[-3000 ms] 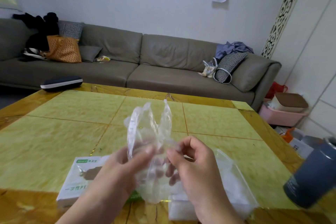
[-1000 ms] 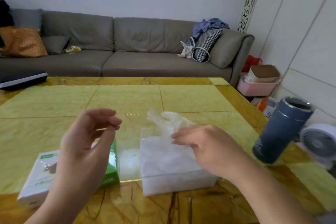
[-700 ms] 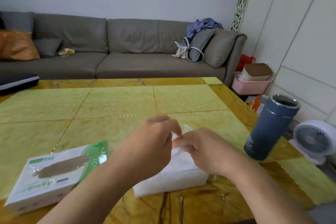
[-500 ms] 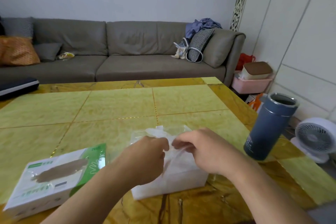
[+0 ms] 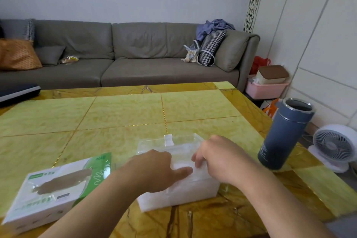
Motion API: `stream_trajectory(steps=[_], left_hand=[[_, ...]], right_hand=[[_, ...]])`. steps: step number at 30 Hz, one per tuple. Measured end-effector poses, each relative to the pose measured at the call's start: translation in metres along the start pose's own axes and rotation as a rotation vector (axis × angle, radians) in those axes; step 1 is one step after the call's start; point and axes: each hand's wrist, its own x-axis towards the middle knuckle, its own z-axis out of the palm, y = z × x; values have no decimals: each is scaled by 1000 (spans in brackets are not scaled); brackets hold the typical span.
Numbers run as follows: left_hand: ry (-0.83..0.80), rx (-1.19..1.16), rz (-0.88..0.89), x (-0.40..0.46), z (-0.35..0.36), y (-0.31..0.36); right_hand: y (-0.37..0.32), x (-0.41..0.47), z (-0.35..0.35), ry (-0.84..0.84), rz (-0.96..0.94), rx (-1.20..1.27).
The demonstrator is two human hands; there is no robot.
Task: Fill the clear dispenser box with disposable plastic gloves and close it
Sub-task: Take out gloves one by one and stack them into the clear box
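Yellow table (image 5: pixel 123 114); hands (image 5: pixel 191 162) atop dispenser box (image 5: pixel 181 195).

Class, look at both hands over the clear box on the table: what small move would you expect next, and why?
Probably pressing the gloves down flat. Both the left hand and right hand rest on the white stack filling the clear dispenser box, whose lid seems to stand open behind them, so the stack likely needs tucking below the rim before closing.

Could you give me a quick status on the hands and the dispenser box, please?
Left hand and right hand both pressing gloves down into clear dispenser box. Lid open behind. Blue flask stands clear, right.
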Motion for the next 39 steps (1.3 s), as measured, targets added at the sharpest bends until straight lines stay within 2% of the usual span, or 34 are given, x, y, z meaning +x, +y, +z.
stream_trajectory(steps=[6,10,12,15,19,25,27,32,39], left_hand=[[-6,78,-14,7,-1,11],[-2,156,-9,11,-4,16],[8,203,-3,14,-4,19],[41,173,19,16,-2,22],[64,-6,42,14,-2,9],[161,-116,166,7,-15,2],[125,-140,165,7,-17,7],[-127,-89,68,14,-18,11],[-192,101,40,21,-17,18]], right_hand=[[-5,0,8,-48,78,-6],[-11,2,0,178,74,229],[-17,3,-1,209,55,380],[-24,10,7,66,68,402],[-21,17,15,-76,97,215],[-24,23,14,-202,111,-9],[-28,24,14,-226,127,-45],[-27,23,14,-211,191,-64],[-19,34,11,-346,252,-40]])
